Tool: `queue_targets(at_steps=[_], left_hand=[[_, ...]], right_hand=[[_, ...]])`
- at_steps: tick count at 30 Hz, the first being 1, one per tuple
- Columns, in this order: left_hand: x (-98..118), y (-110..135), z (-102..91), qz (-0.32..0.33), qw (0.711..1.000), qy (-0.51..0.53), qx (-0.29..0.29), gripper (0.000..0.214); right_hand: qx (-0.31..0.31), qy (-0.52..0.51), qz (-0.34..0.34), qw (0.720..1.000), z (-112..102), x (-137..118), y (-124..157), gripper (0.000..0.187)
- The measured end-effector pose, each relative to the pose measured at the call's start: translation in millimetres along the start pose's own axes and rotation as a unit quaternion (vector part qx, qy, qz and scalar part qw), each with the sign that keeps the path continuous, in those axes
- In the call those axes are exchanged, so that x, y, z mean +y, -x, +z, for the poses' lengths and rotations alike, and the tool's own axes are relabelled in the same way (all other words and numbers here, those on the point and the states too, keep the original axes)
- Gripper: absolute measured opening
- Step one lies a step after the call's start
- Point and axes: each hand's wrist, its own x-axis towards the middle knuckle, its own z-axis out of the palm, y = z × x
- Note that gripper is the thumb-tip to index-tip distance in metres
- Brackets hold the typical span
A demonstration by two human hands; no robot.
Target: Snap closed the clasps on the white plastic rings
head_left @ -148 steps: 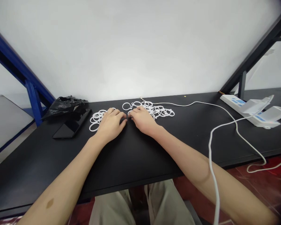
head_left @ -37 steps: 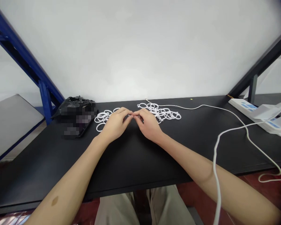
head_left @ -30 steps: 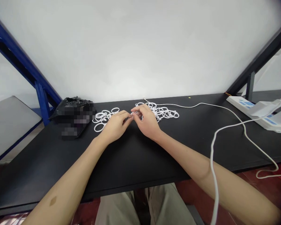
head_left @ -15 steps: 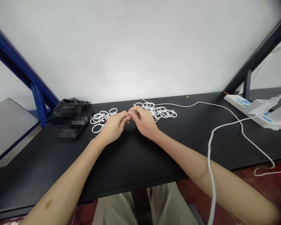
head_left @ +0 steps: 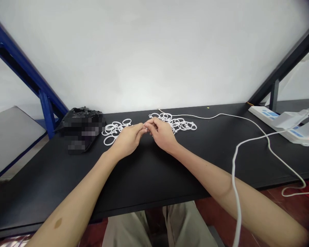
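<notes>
My left hand (head_left: 130, 139) and my right hand (head_left: 161, 133) meet fingertip to fingertip over the middle of the black table (head_left: 154, 178). Both are closed in a pinch. A tiny bit of something pale shows between the fingertips; the rest is hidden by the fingers. Just beyond my left hand lies a loose pile of white rings (head_left: 109, 140). Behind and to the right of my right hand is another pile of white rings (head_left: 187, 126), partly covered by that hand.
A crumpled black plastic bag (head_left: 79, 128) sits at the table's left. A white cable (head_left: 218, 116) runs along the back and loops down across my right forearm. White devices with blue labels (head_left: 273, 118) stand at the right. A white wall (head_left: 154, 55) rises behind.
The whole view has shifted slightly, so things appear a little further right. My hands keep their pinch together, with only small finger movement.
</notes>
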Motion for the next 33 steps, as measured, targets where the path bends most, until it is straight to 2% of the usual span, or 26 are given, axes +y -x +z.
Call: queue_targets(at_steps=[12, 18, 24, 26, 30, 33], left_hand=[[3.4, 0.6, 0.8, -0.015, 1.0, 0.011, -0.003, 0.026], [2.1, 0.3, -0.1, -0.009, 1.0, 0.006, -0.006, 0.026], [0.6, -1.1, -1.3, -0.011, 0.999, -0.042, -0.004, 0.028], [-4.8, -1.8, -6.9, -0.029, 0.996, -0.073, 0.036, 0.028], [-27.9, -1.7, -23.9, -0.119, 0.965, -0.138, 0.19, 0.028], [-47.3, 1.2, -30.3, -0.158, 0.943, -0.2, 0.215, 0.034]], right_hand=[[-0.004, 0.002, -0.009, 1.0, -6.9, -8.6, -3.3, 0.015], [-0.001, 0.007, -0.005, 1.0, -5.3, -4.1, -1.4, 0.015], [-0.018, 0.045, 0.032, 0.998, -1.4, -3.3, 1.9, 0.023], [-0.009, 0.057, 0.04, 0.997, -2.3, -4.4, 1.3, 0.026], [0.036, 0.081, 0.044, 0.995, -11.6, -1.5, -5.2, 0.026], [0.09, 0.087, 0.057, 0.99, -24.6, 5.4, -12.2, 0.027]])
